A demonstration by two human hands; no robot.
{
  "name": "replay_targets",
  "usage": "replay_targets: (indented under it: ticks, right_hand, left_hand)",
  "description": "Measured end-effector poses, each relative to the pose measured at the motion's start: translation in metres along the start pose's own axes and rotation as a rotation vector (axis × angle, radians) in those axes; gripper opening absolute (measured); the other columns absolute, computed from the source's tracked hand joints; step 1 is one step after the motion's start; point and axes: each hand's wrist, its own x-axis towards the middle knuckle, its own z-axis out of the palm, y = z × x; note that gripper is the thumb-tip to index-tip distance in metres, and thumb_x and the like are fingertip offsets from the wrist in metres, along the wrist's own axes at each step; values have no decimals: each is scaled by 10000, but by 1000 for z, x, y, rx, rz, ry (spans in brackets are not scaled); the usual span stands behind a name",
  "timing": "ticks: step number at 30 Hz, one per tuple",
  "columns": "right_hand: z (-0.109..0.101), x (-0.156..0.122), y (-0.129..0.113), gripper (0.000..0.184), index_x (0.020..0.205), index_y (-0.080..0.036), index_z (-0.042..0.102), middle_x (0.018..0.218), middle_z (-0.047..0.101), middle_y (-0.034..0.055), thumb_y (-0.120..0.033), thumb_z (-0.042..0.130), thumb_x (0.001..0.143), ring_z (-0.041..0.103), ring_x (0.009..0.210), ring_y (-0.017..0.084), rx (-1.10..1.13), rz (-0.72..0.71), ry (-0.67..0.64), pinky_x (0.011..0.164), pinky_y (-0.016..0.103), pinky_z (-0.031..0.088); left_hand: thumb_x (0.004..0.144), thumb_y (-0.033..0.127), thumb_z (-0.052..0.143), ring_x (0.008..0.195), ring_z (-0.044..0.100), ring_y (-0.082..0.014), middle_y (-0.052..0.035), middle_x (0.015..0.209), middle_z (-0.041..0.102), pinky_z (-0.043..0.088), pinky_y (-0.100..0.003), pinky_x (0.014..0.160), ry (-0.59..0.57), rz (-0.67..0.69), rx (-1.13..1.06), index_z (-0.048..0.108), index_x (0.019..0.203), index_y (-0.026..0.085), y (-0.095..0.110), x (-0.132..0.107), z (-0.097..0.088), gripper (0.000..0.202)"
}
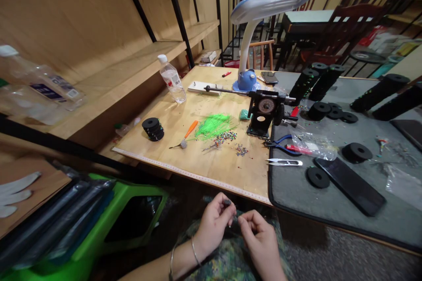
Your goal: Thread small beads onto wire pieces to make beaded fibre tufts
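My left hand (213,224) and my right hand (260,237) are held close together over my lap, below the front edge of the wooden table (211,167). The left hand's fingers pinch a tiny dark piece (227,202). The right hand's fingertips are pinched too, right beside it; what they hold is too small to name. On the table ahead lie a bundle of green threads (212,125), a scatter of small coloured beads (227,137) and a black winding device (263,112).
A grey mat (346,158) carries black spools (356,152), a phone (349,185), snips (285,162) and blue-handled pliers (280,142). A blue desk lamp (253,30), a water bottle (171,79), stacked black discs (153,128) and an orange-handled tool (186,135) stand on the wood. Green stool (132,210) at left.
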Motion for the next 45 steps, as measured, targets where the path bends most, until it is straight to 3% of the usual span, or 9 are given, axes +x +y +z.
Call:
replay_targets:
  ticks: [9,20,30,39,45]
  right_hand:
    - [0,0,8,311,693,-160,640,516,520,-21,-422,573,847,396,446,104,41,21,-13,428,209,284]
    - [0,3,7,418,856,-142,644,433,429,-72,-554,592,805,370,387,93,147,133,-41,408,204,256]
    - [2,10,4,456,790,-165,560,362,402,-110,-616,623,761,285,317,53,391,219,-92,378,177,178]
    - [-1,11,7,401,718,-195,499,375,355,-130,-559,661,764,218,343,50,578,276,-7,377,166,177]
    - [-1,11,4,425,737,-200,490,379,310,-143,-598,637,765,196,340,49,526,258,-3,365,161,159]
  left_hand:
    - [840,339,573,529,431,-90,55,597,455,364,-210,529,-25,38,81,464,728,180,1,-2,-1,223]
    - [867,264,527,543,448,-104,48,597,460,362,-216,531,-71,71,180,489,758,177,-4,-4,-3,145]
    - [855,246,530,551,446,-106,45,594,460,349,-215,529,-110,66,265,483,730,177,-5,-6,-2,150]
    - [837,312,565,543,445,-92,41,618,482,362,-213,536,-175,-28,91,454,742,184,-4,-2,-1,195]
    - [737,182,640,626,452,-92,38,708,479,388,-210,593,-208,-55,32,478,808,177,3,-3,0,176]
